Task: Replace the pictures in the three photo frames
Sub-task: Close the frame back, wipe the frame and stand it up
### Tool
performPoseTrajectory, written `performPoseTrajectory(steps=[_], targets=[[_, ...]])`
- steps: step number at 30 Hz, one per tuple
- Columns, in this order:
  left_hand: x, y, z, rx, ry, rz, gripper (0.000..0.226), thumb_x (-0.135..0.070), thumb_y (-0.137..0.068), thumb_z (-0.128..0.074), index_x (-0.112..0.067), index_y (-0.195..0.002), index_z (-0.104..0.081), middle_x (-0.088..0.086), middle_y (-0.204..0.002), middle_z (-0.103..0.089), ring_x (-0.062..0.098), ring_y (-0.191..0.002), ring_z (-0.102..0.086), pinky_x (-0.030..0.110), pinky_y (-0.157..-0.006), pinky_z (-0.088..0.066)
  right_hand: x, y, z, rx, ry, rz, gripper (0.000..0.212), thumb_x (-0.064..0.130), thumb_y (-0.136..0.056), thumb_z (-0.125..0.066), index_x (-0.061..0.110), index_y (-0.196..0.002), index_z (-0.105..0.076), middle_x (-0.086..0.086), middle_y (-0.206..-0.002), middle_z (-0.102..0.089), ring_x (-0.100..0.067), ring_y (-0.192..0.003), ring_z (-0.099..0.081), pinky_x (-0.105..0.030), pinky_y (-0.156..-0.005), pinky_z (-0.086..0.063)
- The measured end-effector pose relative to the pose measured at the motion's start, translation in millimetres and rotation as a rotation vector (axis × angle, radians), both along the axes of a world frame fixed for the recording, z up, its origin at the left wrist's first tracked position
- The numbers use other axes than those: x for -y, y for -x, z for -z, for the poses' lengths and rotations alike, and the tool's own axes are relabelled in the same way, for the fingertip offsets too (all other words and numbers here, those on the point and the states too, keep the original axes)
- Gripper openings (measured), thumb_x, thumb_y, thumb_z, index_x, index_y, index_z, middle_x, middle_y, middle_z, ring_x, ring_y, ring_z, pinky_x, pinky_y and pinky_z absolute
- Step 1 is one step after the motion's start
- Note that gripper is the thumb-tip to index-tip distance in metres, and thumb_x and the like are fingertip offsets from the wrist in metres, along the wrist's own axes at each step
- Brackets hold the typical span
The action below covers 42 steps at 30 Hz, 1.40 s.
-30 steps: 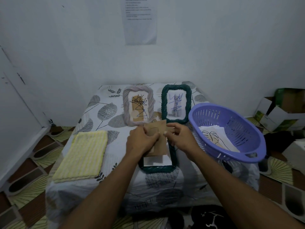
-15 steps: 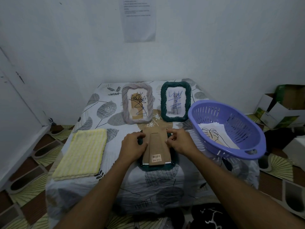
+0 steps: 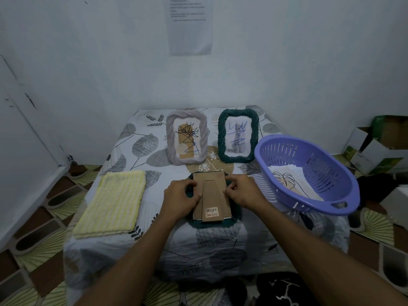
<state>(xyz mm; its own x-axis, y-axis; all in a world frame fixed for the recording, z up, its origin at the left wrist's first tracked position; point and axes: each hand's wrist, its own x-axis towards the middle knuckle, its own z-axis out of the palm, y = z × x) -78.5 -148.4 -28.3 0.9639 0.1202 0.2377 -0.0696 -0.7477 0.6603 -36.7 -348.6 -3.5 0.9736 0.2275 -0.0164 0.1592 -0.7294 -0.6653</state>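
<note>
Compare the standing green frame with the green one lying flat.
The standing green frame is upright; the lying green frame is flat, face down. The standing one shows a scribbled-over picture; the lying one its cardboard back with a barcode sticker. The left hand and right hand hold only the lying one. Both have dark green twisted rims.

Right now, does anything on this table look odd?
Yes. Pen zigzags deface both standing pictures: black in the grey frame, blue over the cat photo in the green frame. The purple basket sits tilted at the table's right edge. The left hand and right hand hold the backing board of the face-down frame.
</note>
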Motion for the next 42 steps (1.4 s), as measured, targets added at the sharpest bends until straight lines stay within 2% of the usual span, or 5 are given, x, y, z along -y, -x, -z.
performPoseTrajectory(steps=[6, 13, 21, 36, 42], targets=[[-2, -1, 4, 0.011, 0.004, 0.007, 0.037, -0.03, -0.076, -0.077, -0.018, -0.11, -0.069, 0.002, -0.114, -0.067, 0.021, -0.111, -0.056, 0.041, -0.095, -0.048, 0, 2, 1, 0.05, 0.046, -0.009, 0.044, 0.014, -0.087, -0.064, 0.015, -0.131, -0.059, 0.0, -0.073, -0.071, -0.011, -0.075, -0.066, -0.022, -0.069, -0.047], [-6, -1, 10, 0.018, -0.182, 0.018, 0.046, -0.053, -0.074, -0.058, -0.026, -0.109, -0.069, -0.004, -0.111, -0.065, 0.022, -0.112, -0.048, 0.038, -0.09, -0.041, 1, 4, 6, 0.112, 0.192, -0.084, 0.034, 0.022, -0.09, -0.064, 0.014, -0.123, -0.065, -0.007, -0.106, -0.07, -0.023, -0.098, -0.063, -0.032, -0.086, -0.051], [-7, -1, 21, 0.065, -0.198, 0.021, 0.056, -0.063, -0.072, -0.045, -0.027, -0.107, -0.07, -0.004, -0.12, -0.058, 0.021, -0.117, -0.042, 0.036, -0.09, -0.034, 0, 9, 12, 0.172, 0.205, -0.071, 0.023, 0.018, -0.088, -0.059, 0.006, -0.104, -0.07, -0.01, -0.105, -0.065, -0.024, -0.096, -0.061, -0.037, -0.085, -0.052], [-9, -6, 24, 0.028, -0.104, 0.035, 0.057, -0.064, -0.064, -0.045, -0.03, -0.105, -0.066, -0.004, -0.137, -0.054, 0.023, -0.126, -0.036, 0.045, -0.097, -0.039, 1, 7, 16, 0.237, 0.206, -0.066, 0.025, 0.031, -0.09, -0.06, 0.016, -0.108, -0.067, -0.002, -0.098, -0.051, -0.02, -0.092, -0.054, -0.027, -0.073, -0.038], [-9, -7, 27, 0.018, -0.131, 0.058, 0.039, -0.052, -0.071, -0.056, -0.031, -0.104, -0.062, -0.01, -0.137, -0.053, 0.02, -0.128, -0.035, 0.04, -0.097, -0.034, 1, 1, 20, 0.178, 0.171, 0.006, 0.054, 0.039, -0.088, -0.057, 0.015, -0.135, -0.049, -0.003, -0.118, -0.043, -0.022, -0.101, -0.054, -0.032, -0.086, -0.046]])
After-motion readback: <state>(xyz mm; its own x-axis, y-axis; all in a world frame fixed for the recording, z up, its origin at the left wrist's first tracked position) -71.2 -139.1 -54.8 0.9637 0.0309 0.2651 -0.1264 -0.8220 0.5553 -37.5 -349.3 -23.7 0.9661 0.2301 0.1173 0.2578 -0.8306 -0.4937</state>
